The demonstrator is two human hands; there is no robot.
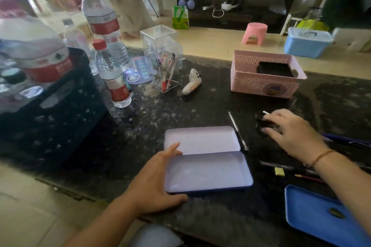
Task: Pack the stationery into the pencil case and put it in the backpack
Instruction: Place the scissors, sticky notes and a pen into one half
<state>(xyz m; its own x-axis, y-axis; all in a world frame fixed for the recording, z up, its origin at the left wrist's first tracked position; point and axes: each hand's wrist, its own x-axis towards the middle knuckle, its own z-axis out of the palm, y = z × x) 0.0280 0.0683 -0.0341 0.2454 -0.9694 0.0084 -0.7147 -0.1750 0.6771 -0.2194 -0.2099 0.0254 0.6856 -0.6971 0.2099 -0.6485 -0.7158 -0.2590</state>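
Left hand grips open pencil case, right hand fingers spread; bottle labels unreadable

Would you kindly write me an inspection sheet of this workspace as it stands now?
Surface: dark speckled countertop, stained.
Job's things: pencil case open, empty; thin metal tool beside its lid; pens and yellow eraser under the right forearm; no backpack identifiable.
Clutter: water bottles, clear pen holder, pink basket, blue tray.
Hands: left hand grips the case's left end; right hand reaches over a small dark item, grip unclear.
Cables: white cable on the far shelf.
Surroundings: pink stool, blue storage box on the floor.
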